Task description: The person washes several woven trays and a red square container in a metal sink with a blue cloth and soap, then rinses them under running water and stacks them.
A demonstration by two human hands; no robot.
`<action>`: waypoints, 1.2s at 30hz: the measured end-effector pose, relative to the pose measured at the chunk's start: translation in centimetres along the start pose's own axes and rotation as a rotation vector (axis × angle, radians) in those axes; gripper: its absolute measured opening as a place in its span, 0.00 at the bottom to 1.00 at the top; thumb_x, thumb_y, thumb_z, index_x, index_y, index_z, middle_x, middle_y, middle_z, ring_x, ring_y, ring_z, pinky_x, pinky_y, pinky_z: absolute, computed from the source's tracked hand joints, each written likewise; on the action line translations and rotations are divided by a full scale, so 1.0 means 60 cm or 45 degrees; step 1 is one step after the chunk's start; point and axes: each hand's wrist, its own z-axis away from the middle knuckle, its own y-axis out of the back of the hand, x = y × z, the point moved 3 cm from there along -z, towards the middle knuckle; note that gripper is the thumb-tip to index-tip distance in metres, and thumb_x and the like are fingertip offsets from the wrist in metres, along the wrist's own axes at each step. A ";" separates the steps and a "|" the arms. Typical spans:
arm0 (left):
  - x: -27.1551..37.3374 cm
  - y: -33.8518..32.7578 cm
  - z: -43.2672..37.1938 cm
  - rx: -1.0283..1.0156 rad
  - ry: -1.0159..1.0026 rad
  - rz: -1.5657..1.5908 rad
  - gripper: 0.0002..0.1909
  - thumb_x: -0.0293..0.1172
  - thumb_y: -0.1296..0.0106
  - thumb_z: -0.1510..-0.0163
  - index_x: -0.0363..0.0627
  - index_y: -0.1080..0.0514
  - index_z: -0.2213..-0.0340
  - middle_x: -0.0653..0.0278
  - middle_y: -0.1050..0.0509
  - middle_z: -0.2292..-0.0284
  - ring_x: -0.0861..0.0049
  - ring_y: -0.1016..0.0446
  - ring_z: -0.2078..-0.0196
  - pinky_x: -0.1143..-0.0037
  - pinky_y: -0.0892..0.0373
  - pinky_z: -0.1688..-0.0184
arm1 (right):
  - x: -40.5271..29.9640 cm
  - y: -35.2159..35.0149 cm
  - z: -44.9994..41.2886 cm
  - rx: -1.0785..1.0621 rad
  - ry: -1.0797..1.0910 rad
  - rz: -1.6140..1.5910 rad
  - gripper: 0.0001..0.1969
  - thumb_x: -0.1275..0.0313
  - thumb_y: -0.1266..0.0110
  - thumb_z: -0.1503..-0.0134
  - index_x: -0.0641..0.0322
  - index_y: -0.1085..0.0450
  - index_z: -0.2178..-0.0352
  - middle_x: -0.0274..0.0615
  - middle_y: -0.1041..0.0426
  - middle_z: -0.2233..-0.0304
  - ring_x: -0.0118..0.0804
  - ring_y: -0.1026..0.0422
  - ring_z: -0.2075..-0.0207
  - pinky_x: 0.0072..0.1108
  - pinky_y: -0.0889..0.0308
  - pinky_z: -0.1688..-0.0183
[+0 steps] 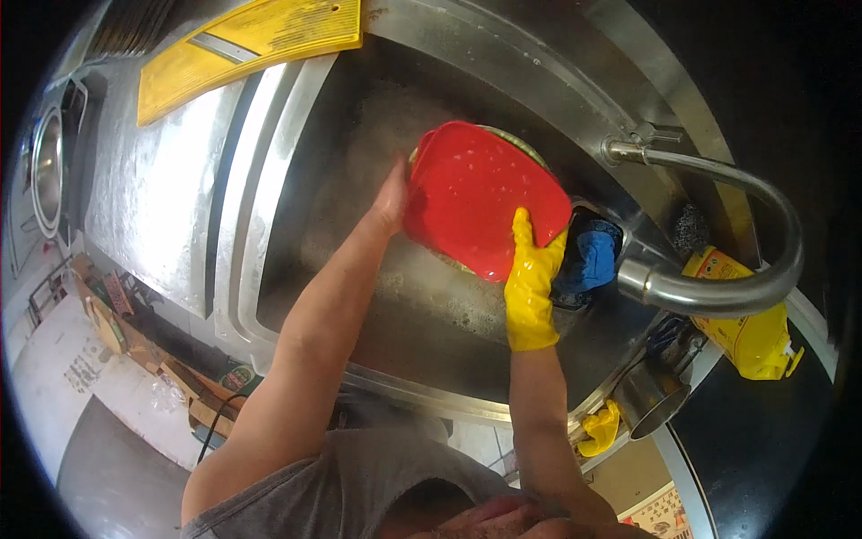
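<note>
Over the stainless steel sink basin (431,357), I hold a wet red plastic tray (485,195) with rounded corners. Small suds or droplets dot its surface. Behind the tray shows the rim of a pale yellow-green item (518,143), mostly hidden. My bare left hand (394,195) grips the left edge, its fingertips out of sight behind. My right hand (535,269), in a yellow rubber glove, clasps the lower right edge with the thumb on the front face. Just right of that glove, a blue cloth (596,256) lies on a dark holder. Cloudy water with foam (438,303) is visible below the tray.
A curved steel faucet (714,300) arches over the right side. Beyond it lie a yellow detergent bottle (744,323) and a steel scourer (690,228). A metal cup (650,401) and a yellow glove (599,428) rest lower right. A yellow slicer (269,47) spans the upper left.
</note>
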 end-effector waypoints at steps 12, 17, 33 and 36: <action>-0.057 0.082 0.061 0.030 0.080 0.032 0.31 0.60 0.64 0.39 0.47 0.30 0.51 0.64 0.26 0.52 0.68 0.30 0.49 0.68 0.36 0.44 | -0.048 0.049 0.204 0.004 0.733 0.707 0.40 0.66 0.29 0.57 0.64 0.40 0.44 0.55 0.38 0.50 0.54 0.36 0.50 0.36 0.40 0.46; -0.043 0.120 0.000 -0.020 -0.048 0.092 0.30 0.57 0.61 0.42 0.43 0.29 0.53 0.59 0.25 0.54 0.65 0.29 0.50 0.67 0.35 0.45 | -0.045 0.047 0.184 -0.056 0.846 0.724 0.40 0.67 0.31 0.57 0.63 0.41 0.44 0.58 0.38 0.51 0.56 0.35 0.52 0.38 0.38 0.50; 0.124 0.103 -0.202 -0.281 -0.638 -0.114 0.26 0.49 0.57 0.42 0.42 0.28 0.53 0.60 0.25 0.55 0.68 0.29 0.52 0.70 0.37 0.45 | 0.143 0.027 -0.018 -0.363 0.437 0.020 0.35 0.45 0.47 0.43 0.68 0.37 0.47 0.42 0.29 0.54 0.33 0.29 0.56 0.25 0.34 0.51; 0.100 0.100 -0.194 -0.277 -0.634 -0.147 0.25 0.50 0.57 0.41 0.42 0.29 0.53 0.59 0.26 0.56 0.69 0.29 0.52 0.70 0.37 0.45 | 0.160 0.037 -0.015 -0.296 0.500 0.095 0.41 0.41 0.46 0.46 0.68 0.40 0.45 0.44 0.29 0.53 0.36 0.29 0.53 0.27 0.33 0.49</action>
